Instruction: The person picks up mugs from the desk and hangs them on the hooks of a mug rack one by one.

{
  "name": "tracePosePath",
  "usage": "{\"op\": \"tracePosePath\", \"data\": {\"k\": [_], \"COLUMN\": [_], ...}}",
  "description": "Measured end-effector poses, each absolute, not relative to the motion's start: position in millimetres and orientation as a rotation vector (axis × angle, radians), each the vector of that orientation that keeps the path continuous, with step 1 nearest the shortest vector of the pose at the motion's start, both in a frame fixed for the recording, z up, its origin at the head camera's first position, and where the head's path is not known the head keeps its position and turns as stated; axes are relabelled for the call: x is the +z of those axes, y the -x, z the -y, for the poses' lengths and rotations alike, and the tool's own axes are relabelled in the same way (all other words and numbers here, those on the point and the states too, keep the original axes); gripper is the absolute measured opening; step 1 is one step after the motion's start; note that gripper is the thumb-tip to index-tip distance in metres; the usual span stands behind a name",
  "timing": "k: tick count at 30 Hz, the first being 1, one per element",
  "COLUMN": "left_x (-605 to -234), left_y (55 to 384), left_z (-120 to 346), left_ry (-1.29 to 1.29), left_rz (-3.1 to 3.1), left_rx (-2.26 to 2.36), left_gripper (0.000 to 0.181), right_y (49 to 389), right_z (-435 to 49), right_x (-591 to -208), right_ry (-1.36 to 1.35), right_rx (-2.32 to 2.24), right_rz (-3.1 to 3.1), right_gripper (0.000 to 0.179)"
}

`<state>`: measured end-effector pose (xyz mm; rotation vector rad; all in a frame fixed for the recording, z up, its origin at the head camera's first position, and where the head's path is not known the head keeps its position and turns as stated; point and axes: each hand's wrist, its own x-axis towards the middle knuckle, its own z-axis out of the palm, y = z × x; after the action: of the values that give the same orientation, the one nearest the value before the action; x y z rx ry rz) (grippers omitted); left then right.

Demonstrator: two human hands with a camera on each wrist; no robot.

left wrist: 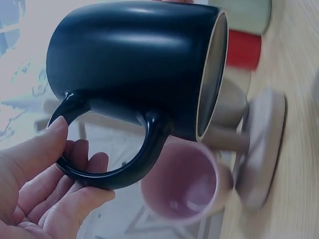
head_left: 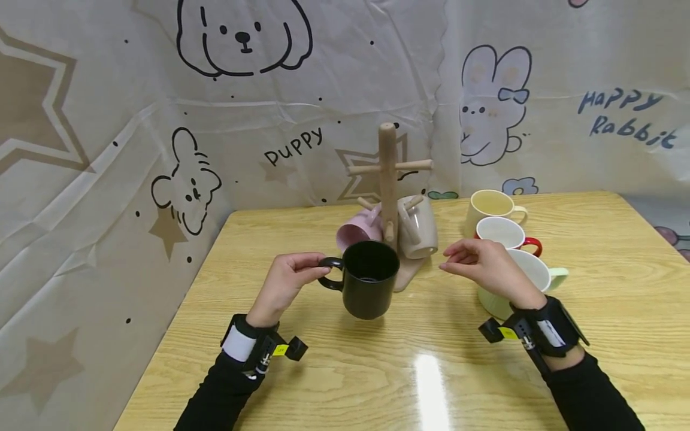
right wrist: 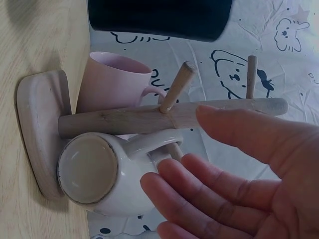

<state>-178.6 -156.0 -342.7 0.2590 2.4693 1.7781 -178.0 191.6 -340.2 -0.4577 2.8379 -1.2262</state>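
Note:
My left hand [head_left: 287, 280] pinches the handle of a black mug [head_left: 371, 281], thumb and fingers round the loop in the left wrist view. The mug is held upright above the table, in front of a wooden mug tree [head_left: 387, 179]. A pink mug [head_left: 358, 230] hangs on the tree's left side and a white mug [head_left: 419, 227] on its right, both tilted. To the right of the tree my right hand [head_left: 487, 266] hovers with relaxed fingers and holds nothing; in the right wrist view its fingers overlap the white mug's handle.
At the right stand a yellow mug [head_left: 489, 205], a red mug with a white inside [head_left: 501, 231] and a pale green mug [head_left: 493, 302] in a row. The tree's upper pegs [head_left: 415, 165] stick out sideways. A printed cloth [head_left: 323, 72] hangs behind the wooden table [head_left: 334, 371].

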Motion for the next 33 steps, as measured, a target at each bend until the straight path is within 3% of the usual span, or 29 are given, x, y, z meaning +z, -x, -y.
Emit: {"op": "tracePosePath", "data": {"k": [20,33], "left_x": [-340.0,-341.8], "left_y": [163.8,158.2], "left_z": [93.1,81.7], "left_ry": [-0.437,-0.454], "left_rz": [-2.262,-2.283], "left_rx": [1.973,1.927], "left_gripper": [0.023,0.019], "right_y": [181.4,179.6], "right_z": [-194.7,-199.7], "right_x": [-339.0,-337.0], "right_ry": [0.465,0.439], "right_rx": [-1.228,-1.228], "right_rz": [-2.839,-2.836], "right_gripper": [0.024,0.023]}}
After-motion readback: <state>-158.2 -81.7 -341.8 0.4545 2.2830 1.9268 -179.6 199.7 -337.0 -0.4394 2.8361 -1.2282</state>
